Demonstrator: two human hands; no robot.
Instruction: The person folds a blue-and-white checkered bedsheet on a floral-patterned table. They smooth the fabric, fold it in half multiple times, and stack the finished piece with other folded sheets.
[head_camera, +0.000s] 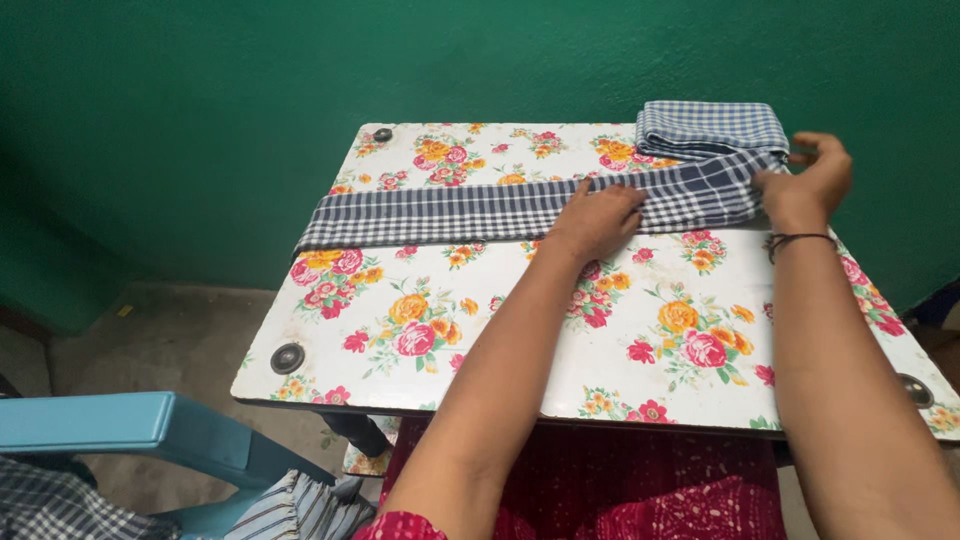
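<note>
Head view: a blue-and-white checked cloth (480, 212), folded into a long strip, lies across the far half of the floral-covered table (560, 350). The left hand (597, 218) presses flat on it, fingers spread. The right hand (808, 180) pinches the strip's right end, beside a folded checked cloth (712, 127). A blue chair (130, 425) stands near left.

A long checked cloth (520, 205), navy and white, lies across the table (520, 345), whose white cover bears red, pink and orange flowers. A paler blue checked cloth (712, 127) sits upper right. The wall (200, 100) is green; the chair (140, 425), lower left, light blue.
</note>
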